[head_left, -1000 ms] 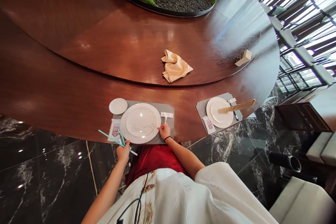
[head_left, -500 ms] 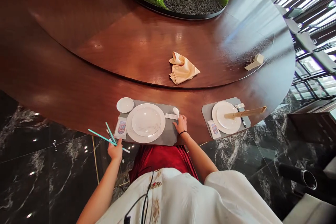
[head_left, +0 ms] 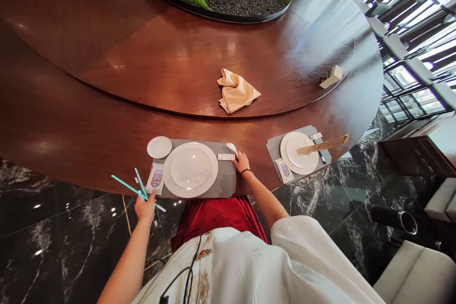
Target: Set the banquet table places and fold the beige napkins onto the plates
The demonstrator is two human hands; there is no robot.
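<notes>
Small white spoon (head_left: pixel 231 147) at lower centre, just up and left of my right hand (head_left: pixel 242 162).
My right grip, the nearer one, pinches the handle end; the spoon's long axis slants from upper left down to my fingertips, past the right end of a flat white oblong rest (head_left: pixel 225 156). My left hand (head_left: pixel 145 208), lower left, is closed around slender teal sticks (head_left: pixel 124 184). Beneath the rest lies a grey rectangular placemat (head_left: pixel 227 179) on the glossy brown wooden table (head_left: pixel 117 123), with dark marbled floor (head_left: pixel 81 242) below.
</notes>
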